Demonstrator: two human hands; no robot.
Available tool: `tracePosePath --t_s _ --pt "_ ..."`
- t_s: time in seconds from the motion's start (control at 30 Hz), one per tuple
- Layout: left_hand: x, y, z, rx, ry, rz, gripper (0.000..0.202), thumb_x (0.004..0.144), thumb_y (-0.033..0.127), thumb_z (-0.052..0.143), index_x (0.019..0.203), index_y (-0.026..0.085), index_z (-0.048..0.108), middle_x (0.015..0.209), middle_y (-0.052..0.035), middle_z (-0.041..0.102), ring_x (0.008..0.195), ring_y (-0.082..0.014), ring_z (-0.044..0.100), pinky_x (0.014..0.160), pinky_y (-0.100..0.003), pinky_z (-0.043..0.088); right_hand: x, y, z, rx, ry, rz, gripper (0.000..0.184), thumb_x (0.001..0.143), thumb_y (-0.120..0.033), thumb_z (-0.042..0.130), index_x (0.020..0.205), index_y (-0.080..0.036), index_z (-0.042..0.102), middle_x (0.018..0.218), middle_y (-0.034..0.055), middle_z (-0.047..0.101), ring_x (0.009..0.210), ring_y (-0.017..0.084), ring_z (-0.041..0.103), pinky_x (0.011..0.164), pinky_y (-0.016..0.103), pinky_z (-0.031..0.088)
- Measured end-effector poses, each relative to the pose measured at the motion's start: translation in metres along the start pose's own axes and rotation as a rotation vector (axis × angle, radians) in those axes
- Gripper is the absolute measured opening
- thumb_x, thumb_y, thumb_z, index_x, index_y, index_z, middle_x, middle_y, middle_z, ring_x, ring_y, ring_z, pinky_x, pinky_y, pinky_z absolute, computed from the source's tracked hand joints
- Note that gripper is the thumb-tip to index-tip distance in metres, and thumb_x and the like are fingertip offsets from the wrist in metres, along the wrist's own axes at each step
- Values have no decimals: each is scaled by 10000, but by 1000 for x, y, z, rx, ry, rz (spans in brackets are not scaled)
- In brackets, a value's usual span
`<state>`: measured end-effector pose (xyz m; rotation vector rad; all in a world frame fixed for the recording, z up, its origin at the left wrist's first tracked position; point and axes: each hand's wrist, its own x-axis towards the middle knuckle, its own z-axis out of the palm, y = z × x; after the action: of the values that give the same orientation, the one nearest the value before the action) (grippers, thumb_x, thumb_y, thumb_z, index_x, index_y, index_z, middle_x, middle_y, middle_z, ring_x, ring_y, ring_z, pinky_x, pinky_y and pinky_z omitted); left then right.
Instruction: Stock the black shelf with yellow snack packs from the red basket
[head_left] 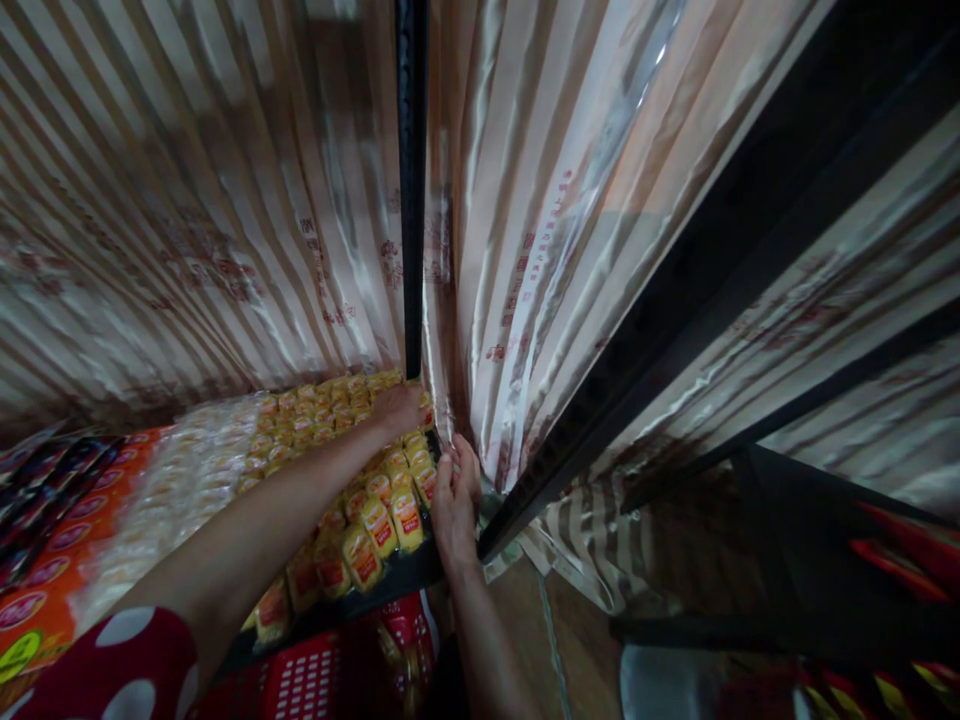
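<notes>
My left hand (397,408) reaches over rows of small yellow-wrapped snack packs (379,525) to the foot of a thin black shelf post (413,200). Its fingers are blurred and partly hidden, so their grip does not show. At the front corner of the shelf, my right hand (455,490) has its fingers closed on the lower edge of a striped plastic sheet (517,250). This sheet hangs in folds with red printed characters. Both forearms are stretched forward, the left one crossing above the packs.
Left of the yellow packs lie clear-wrapped pale packs (202,470), an orange box edge (82,540) and dark packets (52,490). A thick black post (637,300) slants at right. Below are a red basket (300,680) and a tiled floor (525,620).
</notes>
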<state>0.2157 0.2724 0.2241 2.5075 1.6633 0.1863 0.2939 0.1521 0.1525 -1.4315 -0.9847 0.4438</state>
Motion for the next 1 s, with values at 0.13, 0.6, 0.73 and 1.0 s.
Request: tracePosePath --t_s 0.13,0.6,0.73,1.0 --pt "3 9 -3 78 -16 8 266 795 283 513 975 140 647 958 -153 680 944 -293 634 750 -358 497 5 5 4 -8 -4 -31 402 873 -339 355 1196 -139 484 1196 142 538 1092 209 523 926 387 434" --pt "5 16 -2 145 -97 -8 275 752 246 581 969 92 649 997 -156 674 958 -266 633 763 -311 510 55 -12 24 -332 -164 291 541 913 -419 212 1059 -113 634 1027 167 665 973 283 596 838 373 407" --pt "7 14 -6 140 -80 67 265 759 251 582 1007 172 628 1027 -91 671 996 -235 614 805 -305 491 57 -7 28 -341 -221 297 605 928 -441 163 1062 -113 653 1042 176 667 977 291 607 814 365 411" --pt "12 9 0 160 -76 71 194 808 214 516 879 101 658 1006 -158 633 991 -252 601 806 -321 487 64 -3 34 -326 -311 294 728 915 -547 104 994 -122 689 945 165 691 974 276 620 810 362 423"
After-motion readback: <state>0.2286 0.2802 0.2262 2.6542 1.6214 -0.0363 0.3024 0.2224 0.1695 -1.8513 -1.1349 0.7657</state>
